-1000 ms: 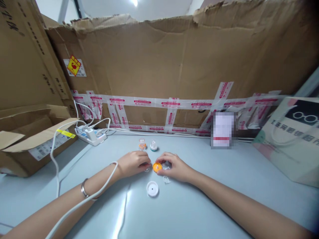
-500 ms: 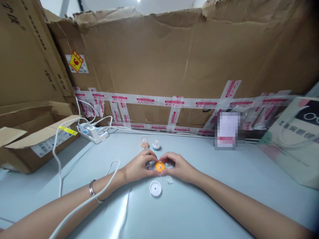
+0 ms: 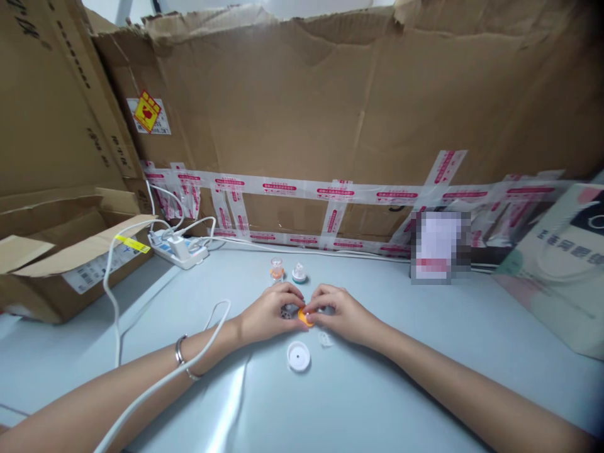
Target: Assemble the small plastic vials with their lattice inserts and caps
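Between my hands is a small round orange part (image 3: 302, 316). My left hand (image 3: 274, 314) grips its left side with thumb and fingers. The fingertips of my right hand (image 3: 342, 314) pinch at its right side and cover part of it; a small pale piece seems to be at its middle. Grey and clear small parts (image 3: 286, 311) show behind the left fingers. Just below the hands lie a white round cap (image 3: 299, 357) and a clear plastic piece (image 3: 325, 339). Beyond them stand a clear and orange part (image 3: 277, 269) and a white and teal part (image 3: 299, 273).
A white power strip (image 3: 182, 250) with cables sits at the back left, near an open cardboard box (image 3: 108, 264). One white cable (image 3: 155, 393) crosses over my left forearm. A large carton (image 3: 283, 113) spans the back. A pale printed bag (image 3: 557, 270) stands right.
My right fingers have closed in over the orange part, which now looks tilted and more covered. The whole view has shifted slightly.
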Tool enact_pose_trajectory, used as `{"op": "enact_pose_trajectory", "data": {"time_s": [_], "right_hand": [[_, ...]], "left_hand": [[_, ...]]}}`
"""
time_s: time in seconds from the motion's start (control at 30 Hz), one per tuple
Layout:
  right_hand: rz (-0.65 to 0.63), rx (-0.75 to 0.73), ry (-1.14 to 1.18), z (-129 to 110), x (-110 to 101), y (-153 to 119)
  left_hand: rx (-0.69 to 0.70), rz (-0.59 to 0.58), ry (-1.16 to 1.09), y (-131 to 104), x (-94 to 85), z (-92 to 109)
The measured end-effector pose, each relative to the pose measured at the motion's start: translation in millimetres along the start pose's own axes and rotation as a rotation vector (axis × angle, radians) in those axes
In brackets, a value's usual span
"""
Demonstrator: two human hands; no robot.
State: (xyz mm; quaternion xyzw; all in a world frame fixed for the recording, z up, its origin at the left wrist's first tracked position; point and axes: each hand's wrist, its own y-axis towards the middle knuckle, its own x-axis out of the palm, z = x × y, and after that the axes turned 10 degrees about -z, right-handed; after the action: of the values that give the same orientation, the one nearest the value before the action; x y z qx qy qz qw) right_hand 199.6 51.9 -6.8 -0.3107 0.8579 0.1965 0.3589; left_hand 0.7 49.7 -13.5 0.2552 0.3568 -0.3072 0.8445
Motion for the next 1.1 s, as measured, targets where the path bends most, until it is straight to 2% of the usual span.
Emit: {"op": "enact_pose_trajectory", "data": {"time_s": [0.3,0.67,0.9,1.1], "right_hand": [[0.022,-0.057,-0.156,-1,4,3],[0.040,-0.074,-0.111,-4,3,3],[0.089,0.001,-0.034,-6,-6,3],[0.183,0.152,-0.003,11,-12,6]], "left_hand": [[0.019,-0.003,-0.002,2,1.1,1],[0.023,0.005,0.017,3,0.9,2],[0.004,0.003,0.032,2,1.6,1],[-0.018,-0.008,0.051,-1,-0.7,-2]]}}
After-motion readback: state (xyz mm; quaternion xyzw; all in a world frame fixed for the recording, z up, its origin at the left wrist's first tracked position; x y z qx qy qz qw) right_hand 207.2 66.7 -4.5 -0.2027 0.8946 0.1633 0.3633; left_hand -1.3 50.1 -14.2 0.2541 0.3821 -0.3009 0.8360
